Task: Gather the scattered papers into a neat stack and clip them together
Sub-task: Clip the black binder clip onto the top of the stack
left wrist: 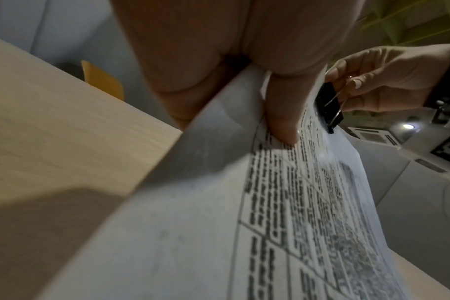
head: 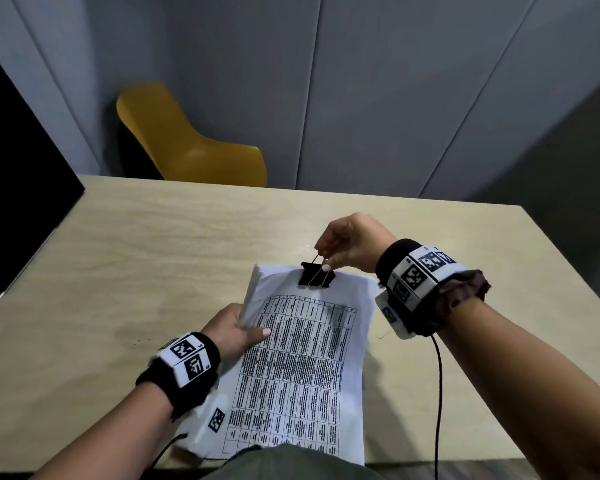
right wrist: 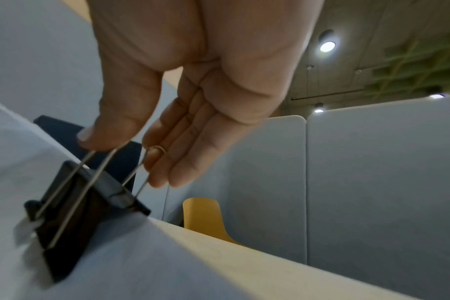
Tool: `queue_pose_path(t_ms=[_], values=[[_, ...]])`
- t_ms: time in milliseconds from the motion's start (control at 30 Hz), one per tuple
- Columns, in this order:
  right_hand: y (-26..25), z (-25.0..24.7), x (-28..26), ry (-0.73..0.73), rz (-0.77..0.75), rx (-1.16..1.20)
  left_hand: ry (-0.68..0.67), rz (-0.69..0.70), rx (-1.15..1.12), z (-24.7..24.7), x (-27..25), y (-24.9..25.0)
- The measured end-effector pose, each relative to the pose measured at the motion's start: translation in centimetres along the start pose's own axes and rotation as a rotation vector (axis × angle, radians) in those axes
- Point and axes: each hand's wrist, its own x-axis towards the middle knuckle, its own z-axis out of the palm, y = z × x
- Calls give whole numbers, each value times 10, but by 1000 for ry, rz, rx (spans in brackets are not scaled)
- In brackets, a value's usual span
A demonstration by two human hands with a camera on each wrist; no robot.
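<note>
Clipped papers (head: 302, 368) (both hands gripping)

left hand (head: 234, 329) gripping, right hand (head: 352, 244) pinching

Black wristbands (head: 187, 375) carry white blocks with black square-patterned markers (head: 417, 275), each trailing a black cable (head: 438, 393).

No word can be read anywhere. The top sheet of the papers (head: 302, 368) carries a printed table, rows and columns of dark type, all too blurred to make out. A black-and-white square code sits near its lower left corner (head: 216, 419), and more such square code tags ride on the left wristband (head: 187, 356) and the right wristband (head: 420, 275), no legible numbers there.
</note>
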Motion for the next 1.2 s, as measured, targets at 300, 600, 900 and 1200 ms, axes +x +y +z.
queue_pose_path(t_ms=[300, 600, 900, 1200], values=[[5, 14, -13, -215, 73, -214, -76, 15, -88, -3, -8, 7], [16, 25, -13, -277, 62, -220, -106, 32, -128, 0, -14, 23], [24, 6, -20, -306, 108, 221, -114, 27, -109, -4, -9, 20], [19, 35, -16, -27, 51, -150, -117, -37, -51, -6, 1, 11]])
